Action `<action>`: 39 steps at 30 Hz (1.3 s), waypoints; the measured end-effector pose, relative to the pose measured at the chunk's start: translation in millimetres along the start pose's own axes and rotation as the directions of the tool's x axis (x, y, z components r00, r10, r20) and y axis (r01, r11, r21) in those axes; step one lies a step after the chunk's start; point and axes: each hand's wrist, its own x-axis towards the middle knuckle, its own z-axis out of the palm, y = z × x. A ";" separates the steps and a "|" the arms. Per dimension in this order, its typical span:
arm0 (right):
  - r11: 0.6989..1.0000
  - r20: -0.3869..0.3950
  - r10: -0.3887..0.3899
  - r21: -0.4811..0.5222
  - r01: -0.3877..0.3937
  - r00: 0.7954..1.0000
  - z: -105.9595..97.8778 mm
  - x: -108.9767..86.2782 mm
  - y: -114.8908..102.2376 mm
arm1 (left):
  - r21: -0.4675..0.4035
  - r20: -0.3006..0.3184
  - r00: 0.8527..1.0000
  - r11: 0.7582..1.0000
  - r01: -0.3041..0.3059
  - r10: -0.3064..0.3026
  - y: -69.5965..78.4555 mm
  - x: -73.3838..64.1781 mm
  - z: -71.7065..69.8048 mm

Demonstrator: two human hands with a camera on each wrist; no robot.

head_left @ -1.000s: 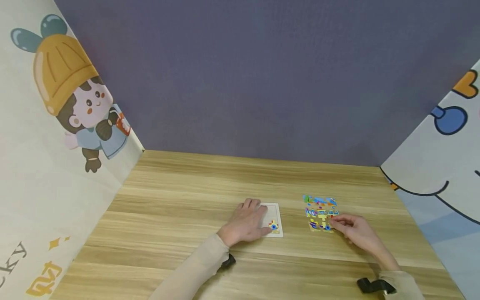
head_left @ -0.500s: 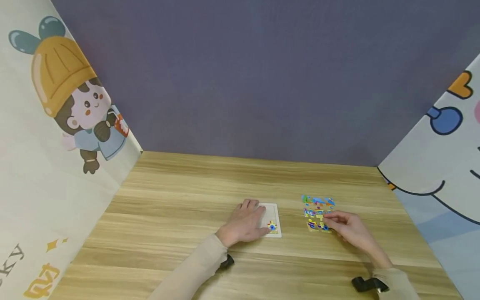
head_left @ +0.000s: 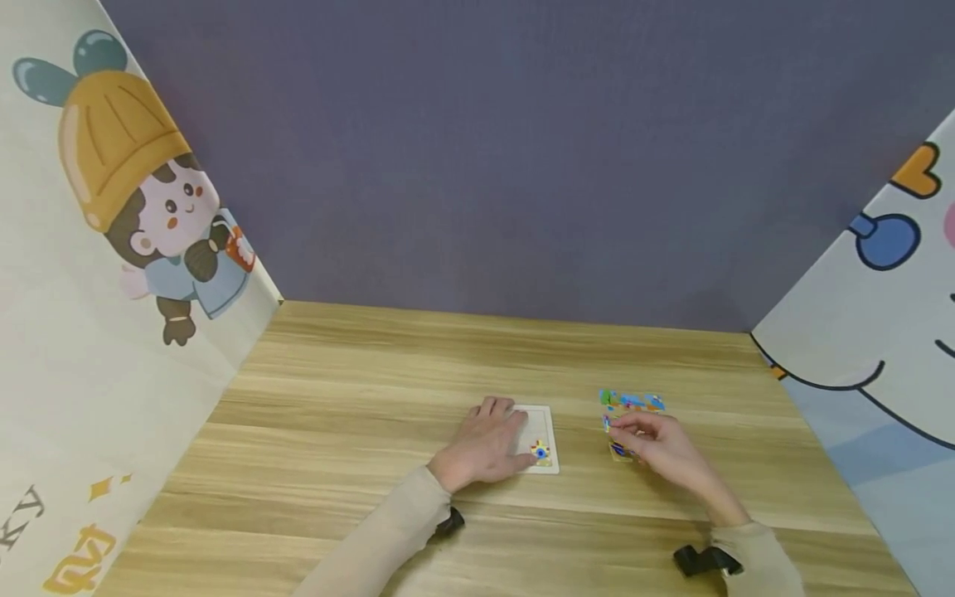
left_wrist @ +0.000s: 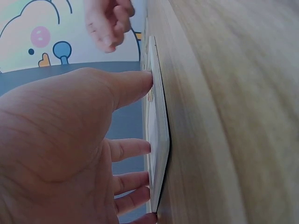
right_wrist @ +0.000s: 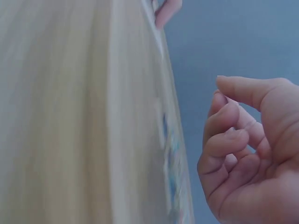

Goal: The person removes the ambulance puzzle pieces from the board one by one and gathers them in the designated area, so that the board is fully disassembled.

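Note:
In the head view my left hand [head_left: 483, 444] rests spread over a white square puzzle tray [head_left: 552, 431]. A yellow puzzle piece [head_left: 540, 452] with a blue round picture lies in the tray's near right corner, beside the left thumb. In the left wrist view the thumb and fingertips [left_wrist: 140, 147] touch the tray's upper side. My right hand [head_left: 660, 448] is above loose puzzle pieces [head_left: 630, 401], fingers curled, with thumb and index tips close together. The right wrist view shows no piece between those tips [right_wrist: 224, 79]; whether something thin is pinched there is unclear. The hand hides several pieces.
The pieces lie in rough rows on the wooden table [head_left: 388, 373], to the right of the tray. A dark purple-grey panel [head_left: 477, 166] stands at the back. Walls with cartoon pictures flank the table. A black band [head_left: 705, 560] sits at the right wrist.
My right hand has moved left over the puzzle pieces and now covers those in the middle and lower rows. The left hand stays on the tray.

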 end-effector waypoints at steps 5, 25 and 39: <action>0.997 0.091 -0.039 0.074 0.032 0.995 19.1 8.2 -15.9 | -0.002 -0.003 1.000 1.000 0.009 -0.009 -0.4 -0.2 -1.3; 0.982 0.320 -0.112 -0.107 0.153 0.941 74.3 26.2 -38.0 | -0.010 0.007 1.000 1.000 -0.002 0.002 -1.0 -1.1 -0.5; 0.986 0.317 -0.094 -0.098 0.131 0.944 75.6 27.7 -35.4 | -0.043 0.008 1.000 0.999 -0.008 0.008 -1.6 -1.2 -0.7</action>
